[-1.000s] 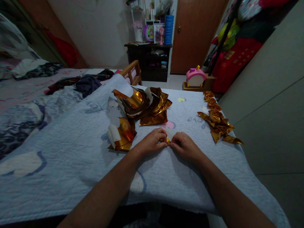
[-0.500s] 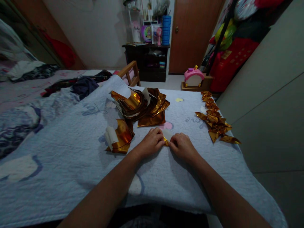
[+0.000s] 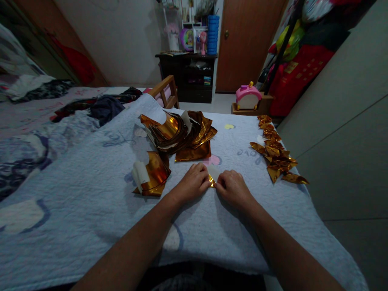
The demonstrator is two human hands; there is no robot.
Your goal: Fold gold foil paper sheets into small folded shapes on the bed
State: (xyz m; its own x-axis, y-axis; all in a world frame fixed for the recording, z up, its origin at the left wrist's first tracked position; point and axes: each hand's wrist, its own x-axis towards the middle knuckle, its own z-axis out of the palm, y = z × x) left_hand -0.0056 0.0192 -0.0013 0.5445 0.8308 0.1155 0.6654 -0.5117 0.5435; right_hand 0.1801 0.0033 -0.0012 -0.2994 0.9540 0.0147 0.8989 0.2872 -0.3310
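A sheet of gold foil paper [image 3: 211, 181] lies between my hands, its near edge folded to show gold and its far part pale. My left hand [image 3: 194, 178] has its fingers closed on the left side of the sheet. Pinching the right side is my right hand [image 3: 233, 185], and both rest low on the blue quilt. Beyond them is a thick curled stack of gold foil sheets [image 3: 196, 152]. A smaller curled bunch of gold sheets [image 3: 157, 173] sits left of my left hand. Folded gold foil pieces [image 3: 279, 161] form a pile at the right.
The pale blue quilt [image 3: 100, 210] covers the surface under my hands. A wooden rail [image 3: 163, 87] stands behind the stack. Clothes [image 3: 106, 109] lie at the far left. Past the far edge are a dark cabinet [image 3: 186, 64] and a pink toy case [image 3: 247, 98].
The view has tilted very slightly. My hands stay in nearly the same place on the sheet, with slightly more of the gold fold showing between them.
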